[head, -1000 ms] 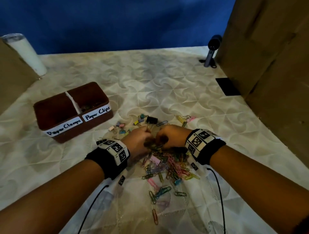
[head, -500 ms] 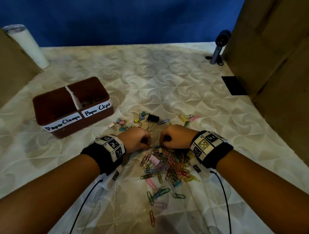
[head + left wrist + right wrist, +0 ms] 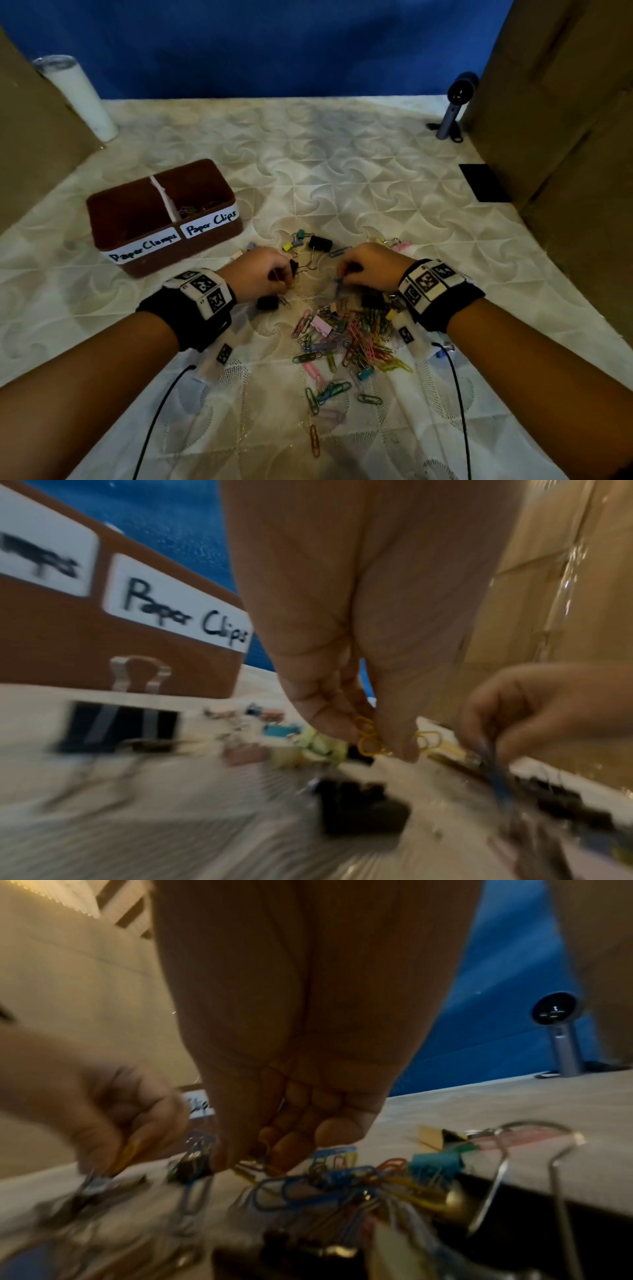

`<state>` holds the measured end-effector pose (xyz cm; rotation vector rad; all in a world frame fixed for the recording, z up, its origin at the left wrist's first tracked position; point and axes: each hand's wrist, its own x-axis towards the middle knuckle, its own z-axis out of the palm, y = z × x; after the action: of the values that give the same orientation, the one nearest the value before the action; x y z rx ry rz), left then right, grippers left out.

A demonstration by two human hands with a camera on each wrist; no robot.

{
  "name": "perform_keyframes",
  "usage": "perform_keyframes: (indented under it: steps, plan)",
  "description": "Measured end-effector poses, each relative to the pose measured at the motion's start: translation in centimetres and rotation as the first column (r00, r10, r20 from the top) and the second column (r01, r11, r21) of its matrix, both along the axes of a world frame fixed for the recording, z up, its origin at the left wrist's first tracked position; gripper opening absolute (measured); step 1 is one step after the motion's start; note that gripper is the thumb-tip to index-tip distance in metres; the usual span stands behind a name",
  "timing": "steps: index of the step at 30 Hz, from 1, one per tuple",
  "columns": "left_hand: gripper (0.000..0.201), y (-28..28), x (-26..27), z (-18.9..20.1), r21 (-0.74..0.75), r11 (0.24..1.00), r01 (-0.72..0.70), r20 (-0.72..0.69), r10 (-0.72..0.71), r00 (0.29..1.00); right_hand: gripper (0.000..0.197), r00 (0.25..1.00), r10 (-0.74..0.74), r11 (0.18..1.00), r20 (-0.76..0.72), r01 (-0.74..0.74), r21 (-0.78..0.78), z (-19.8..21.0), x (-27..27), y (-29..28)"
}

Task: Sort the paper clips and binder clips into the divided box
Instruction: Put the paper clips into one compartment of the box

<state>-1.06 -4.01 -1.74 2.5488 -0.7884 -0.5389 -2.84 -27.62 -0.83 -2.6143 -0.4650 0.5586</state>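
Observation:
A brown divided box [image 3: 209,192] stands at the left, labelled "Paper Clamps" and "Paper Clips"; some clips lie in its right compartment. A heap of coloured paper clips [image 3: 356,342] and small binder clips lies in front of me. My left hand [image 3: 284,275] hovers at the heap's far left edge and pinches yellow paper clips [image 3: 368,737] between thumb and fingers [image 3: 325,718]. Close beside it, my right hand [image 3: 342,274] pinches a blue paper clip [image 3: 498,780]. Black binder clips [image 3: 320,242] [image 3: 267,303] lie by the left hand.
A white tumbler [image 3: 80,96] stands at the back left and a small device on a stand [image 3: 455,106] at the back right. Cardboard walls [image 3: 565,120] close in both sides. A black flat patch [image 3: 484,183] lies near the right wall. Loose small binder clips [image 3: 296,240] lie beyond the hands.
The two hands were knuckle to knuckle over the heap; now they have drawn slightly apart, each pinching paper clips. The view has also shifted a little.

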Motion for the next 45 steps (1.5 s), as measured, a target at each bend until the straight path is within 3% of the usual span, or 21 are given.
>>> perform_keyframes:
  steps: [6,11,21,27,38,45]
  plan:
    - [0.013,-0.1,-1.2,-0.7,0.022,0.999,0.041,0.031,-0.041,0.999,0.011,0.959,-0.252,0.963,0.130,0.234,0.134,0.4,0.5,-2.0]
    - [0.020,-1.2,-1.1,-1.0,0.125,0.989,0.082,0.045,-0.088,0.995,0.025,0.912,-0.386,0.918,0.135,0.365,0.156,0.1,1.4,-2.1]
    - [0.010,-2.0,-0.6,-0.8,0.298,0.945,0.134,-0.005,-0.138,0.990,0.036,0.947,-0.319,0.938,0.042,0.322,-0.127,-1.7,2.1,0.4]
    - [0.014,-1.8,-0.6,-0.8,0.350,0.915,0.199,-0.011,-0.208,0.978,0.020,0.963,-0.258,0.952,0.071,0.266,-0.152,-2.0,2.5,1.2]
    - [0.012,-1.1,-1.0,-0.6,0.282,0.939,0.197,0.022,-0.211,0.977,0.024,0.976,-0.214,0.958,-0.030,0.204,-0.204,-1.4,2.3,1.5]
    - [0.012,-1.7,0.2,0.8,0.020,0.999,0.032,0.049,-0.033,0.998,0.022,0.991,-0.134,0.983,0.005,0.133,-0.130,-1.0,1.3,0.9]
